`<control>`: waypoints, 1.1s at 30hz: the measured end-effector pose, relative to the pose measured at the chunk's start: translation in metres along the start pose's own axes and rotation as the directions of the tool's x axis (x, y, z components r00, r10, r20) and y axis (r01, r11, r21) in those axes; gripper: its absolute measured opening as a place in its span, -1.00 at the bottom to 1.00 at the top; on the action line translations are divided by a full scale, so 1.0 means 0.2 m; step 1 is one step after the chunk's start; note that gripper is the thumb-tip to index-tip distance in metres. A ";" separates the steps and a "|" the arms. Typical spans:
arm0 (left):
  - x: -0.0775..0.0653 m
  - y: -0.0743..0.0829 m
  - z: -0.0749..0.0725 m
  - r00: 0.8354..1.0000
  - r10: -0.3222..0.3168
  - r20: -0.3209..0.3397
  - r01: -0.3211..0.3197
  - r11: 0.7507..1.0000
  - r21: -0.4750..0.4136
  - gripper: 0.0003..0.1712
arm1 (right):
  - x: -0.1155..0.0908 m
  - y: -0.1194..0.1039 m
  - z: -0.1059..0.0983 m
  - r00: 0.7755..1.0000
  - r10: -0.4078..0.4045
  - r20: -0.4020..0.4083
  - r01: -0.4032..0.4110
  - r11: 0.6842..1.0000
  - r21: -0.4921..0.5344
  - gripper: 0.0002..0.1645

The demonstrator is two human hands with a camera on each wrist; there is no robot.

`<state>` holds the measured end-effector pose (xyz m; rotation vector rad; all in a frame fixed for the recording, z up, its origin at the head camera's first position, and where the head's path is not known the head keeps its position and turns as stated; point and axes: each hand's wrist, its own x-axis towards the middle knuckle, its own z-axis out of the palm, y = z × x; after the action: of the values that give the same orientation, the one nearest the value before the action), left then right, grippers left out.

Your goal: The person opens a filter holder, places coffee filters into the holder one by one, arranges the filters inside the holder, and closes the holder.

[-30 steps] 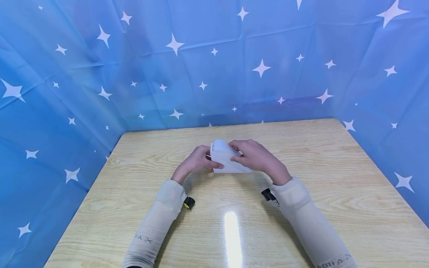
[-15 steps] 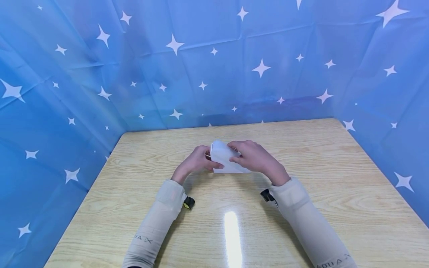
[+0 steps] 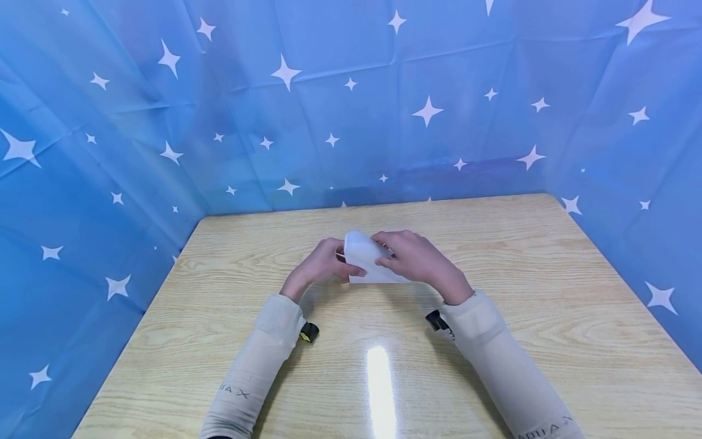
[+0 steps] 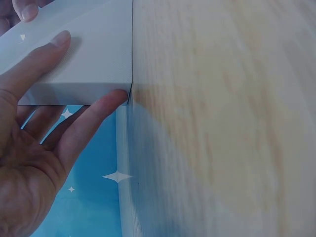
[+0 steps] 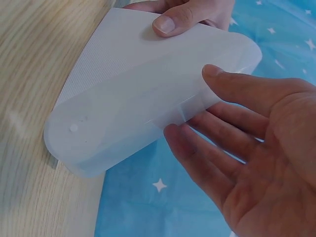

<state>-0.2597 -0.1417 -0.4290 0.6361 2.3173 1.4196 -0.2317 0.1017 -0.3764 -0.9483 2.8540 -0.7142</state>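
Observation:
A white plastic case (image 3: 364, 253) with a finely ribbed body and a rounded, translucent flap (image 5: 148, 111) stands at the middle of the table, its lower edge at the wood. My left hand (image 3: 326, 261) holds its left end; in the left wrist view the thumb lies on the ribbed face and a finger supports the narrow side (image 4: 79, 93). My right hand (image 3: 414, 256) pinches the flap side, thumb (image 5: 237, 84) on the flap and fingers around the edge. What the case contains is hidden.
The wooden table (image 3: 471, 366) extends all around the hands. A blue cloth with white stars (image 3: 329, 110) hangs behind it and at both sides. Black wrist devices (image 3: 309, 332) stick out from the sleeves.
My right hand has shifted slightly left, and the flap's top edge has dropped a little. A dark slot at the case's upper left corner no longer shows. My left hand stays put.

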 end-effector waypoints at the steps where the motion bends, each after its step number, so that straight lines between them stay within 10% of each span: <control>1: 0.00 0.00 0.00 1.000 0.000 0.000 0.000 1.000 0.000 -0.52 | 0.00 0.00 0.00 1.000 0.000 0.000 0.000 1.000 0.000 -0.47; 22: 0.01 0.00 0.02 1.000 0.001 -0.007 -0.001 1.000 -0.006 -0.51 | -0.04 0.09 -0.07 0.988 0.091 0.125 -0.104 0.989 0.104 -0.11; 33: 0.02 0.00 0.02 1.000 -0.006 -0.014 0.006 1.000 -0.010 -0.52 | -0.13 0.20 -0.20 0.980 0.116 0.160 -0.135 0.984 0.117 -0.24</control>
<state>-0.2604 -0.1371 -0.4309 0.6170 2.3196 1.4368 -0.2414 0.1615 -0.3614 -0.7623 2.6707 -0.7645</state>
